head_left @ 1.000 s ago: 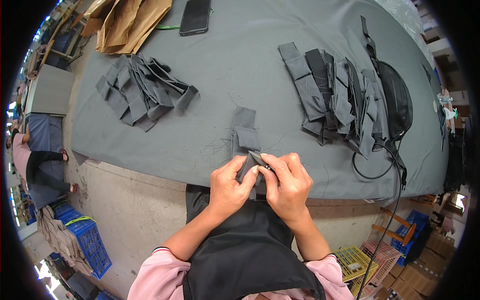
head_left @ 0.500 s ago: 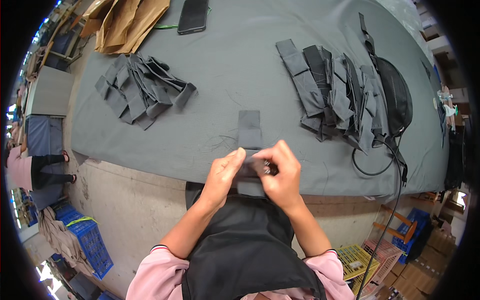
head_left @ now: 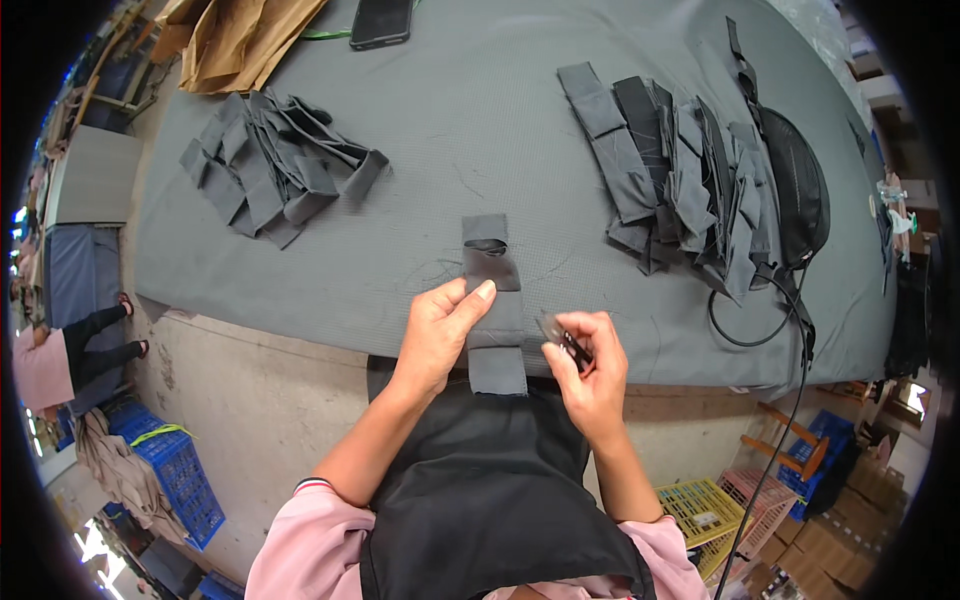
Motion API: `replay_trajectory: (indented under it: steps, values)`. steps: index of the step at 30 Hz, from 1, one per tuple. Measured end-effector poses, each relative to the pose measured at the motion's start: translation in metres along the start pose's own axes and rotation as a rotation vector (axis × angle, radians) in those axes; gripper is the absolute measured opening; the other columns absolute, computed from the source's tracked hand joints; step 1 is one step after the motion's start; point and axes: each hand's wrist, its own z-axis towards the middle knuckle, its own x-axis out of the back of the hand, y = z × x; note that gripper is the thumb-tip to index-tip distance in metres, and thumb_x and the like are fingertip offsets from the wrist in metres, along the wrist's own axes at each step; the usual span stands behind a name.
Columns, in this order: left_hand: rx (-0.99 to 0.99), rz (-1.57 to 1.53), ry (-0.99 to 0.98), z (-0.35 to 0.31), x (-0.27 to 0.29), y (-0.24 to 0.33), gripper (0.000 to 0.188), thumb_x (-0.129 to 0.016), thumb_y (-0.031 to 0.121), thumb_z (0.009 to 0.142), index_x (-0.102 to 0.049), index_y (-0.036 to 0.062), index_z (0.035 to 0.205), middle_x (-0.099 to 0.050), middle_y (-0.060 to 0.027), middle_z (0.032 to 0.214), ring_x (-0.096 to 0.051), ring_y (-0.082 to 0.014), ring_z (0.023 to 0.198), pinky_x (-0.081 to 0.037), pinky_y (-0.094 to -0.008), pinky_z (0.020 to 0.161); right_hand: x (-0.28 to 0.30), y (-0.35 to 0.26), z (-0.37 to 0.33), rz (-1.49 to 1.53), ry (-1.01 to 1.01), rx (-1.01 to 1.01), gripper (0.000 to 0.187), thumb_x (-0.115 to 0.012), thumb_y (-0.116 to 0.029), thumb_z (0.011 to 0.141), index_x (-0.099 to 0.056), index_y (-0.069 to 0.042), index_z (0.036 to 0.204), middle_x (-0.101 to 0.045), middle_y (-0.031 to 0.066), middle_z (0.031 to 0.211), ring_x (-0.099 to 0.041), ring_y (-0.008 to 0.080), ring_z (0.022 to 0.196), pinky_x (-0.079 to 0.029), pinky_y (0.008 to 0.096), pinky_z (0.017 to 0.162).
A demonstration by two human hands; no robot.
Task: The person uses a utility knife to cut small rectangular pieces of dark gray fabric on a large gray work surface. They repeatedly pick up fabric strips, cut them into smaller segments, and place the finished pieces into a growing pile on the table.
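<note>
A grey folded fabric strip [head_left: 498, 370] runs lengthwise at the table's near edge, its lower end at the black apron. My left hand [head_left: 440, 328] pinches the strip's left side, with the thumb lying on top of it. Above that thumb a fold in the strip gapes slightly. To the right of the strip, apart from it, my right hand [head_left: 597, 378] is closed around small dark thread snips [head_left: 570, 344], whose tips point up and left. Loose threads lie on the cloth beside the strip.
A pile of grey strips [head_left: 270, 170] lies left, a longer row of strips [head_left: 675, 165] right. Beside that row are a black waist bag [head_left: 795, 185] and a black cable [head_left: 738, 347]. Brown paper [head_left: 245, 45] and a phone [head_left: 381, 22] lie at the far side.
My right hand has drawn away from the strip to the right with the snips. The strip now shows more of its length, and its upper fold has opened a little.
</note>
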Motion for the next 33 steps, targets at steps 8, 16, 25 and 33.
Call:
replay_trajectory:
  steps: [8, 16, 25, 33]
  values:
    - [-0.138, 0.293, 0.065, 0.0, -0.001, -0.005, 0.038, -0.062, 0.017, 0.091, -0.038, 0.0119, 0.062, -0.035, 0.0106, 0.062, -0.027, -0.0004, 0.059, -0.022, -0.0217, 0.049, 0.014, -0.029, 0.006, -0.329, -0.103, 0.14, 0.02, -0.07, -0.009, 0.074, -0.063, -0.006, 0.092, -0.056, 0.0062, 0.08, -0.059, 0.0236, 0.063, -0.047, 0.0323, 0.056]
    - [-0.239, 0.378, 0.102, 0.003, -0.002, -0.014, 0.043, -0.064, 0.022, 0.09, -0.035, 0.0073, 0.061, -0.03, 0.009, 0.056, -0.024, -0.0015, 0.054, -0.019, -0.0244, 0.043, 0.01, -0.029, 0.01, -0.411, -0.081, 0.266, 0.018, -0.07, -0.011, 0.075, -0.063, -0.007, 0.09, -0.056, 0.0044, 0.076, -0.057, 0.0229, 0.06, -0.044, 0.0324, 0.054]
    - [-0.202, 0.35, 0.088, 0.004, -0.001, -0.014, 0.043, -0.064, 0.02, 0.09, -0.034, 0.0077, 0.06, -0.031, 0.0089, 0.056, -0.025, -0.0013, 0.054, -0.019, -0.0244, 0.044, 0.008, -0.023, 0.009, -0.345, -0.007, 0.316, 0.018, -0.072, -0.008, 0.072, -0.065, -0.007, 0.089, -0.057, 0.0038, 0.074, -0.054, 0.0217, 0.057, -0.043, 0.0322, 0.053]
    - [-0.147, 0.233, 0.068, 0.007, 0.0, -0.015, 0.042, -0.063, 0.018, 0.09, -0.035, 0.0098, 0.06, -0.031, 0.0102, 0.057, -0.024, -0.0004, 0.055, -0.018, -0.0236, 0.044, 0.006, -0.025, 0.008, -0.485, 0.008, 0.466, 0.021, -0.074, -0.008, 0.069, -0.066, -0.006, 0.088, -0.056, 0.0036, 0.074, -0.052, 0.0179, 0.057, -0.041, 0.0296, 0.051]
